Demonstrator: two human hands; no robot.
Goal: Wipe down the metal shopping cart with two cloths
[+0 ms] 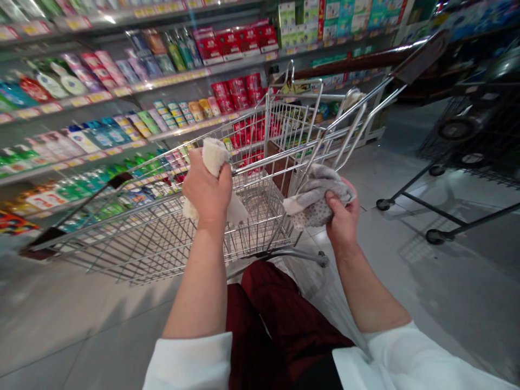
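Note:
A silver wire shopping cart point(162, 227) stands right in front of my knees. My left hand point(207, 187) is closed round a cream towelling cloth point(214, 154) at the cart's near top rail. Part of the cloth sticks up above my fist and part hangs down over the wire side. Further right, my right hand point(344, 219) pinches a grey knitted glove point(319, 200) with dark dots, bunched up beside the cart's handle end. Whether the cloth is wrapped round the rail is hidden by my fingers.
Shelves point(174, 78) of bottles, tubs and red boxes point(238, 43) run behind the cart. Another cart with dark wheels point(439, 236) stands at the right on the grey tiled floor point(459, 303). A small pale cloth point(353, 98) hangs near the first cart's handle.

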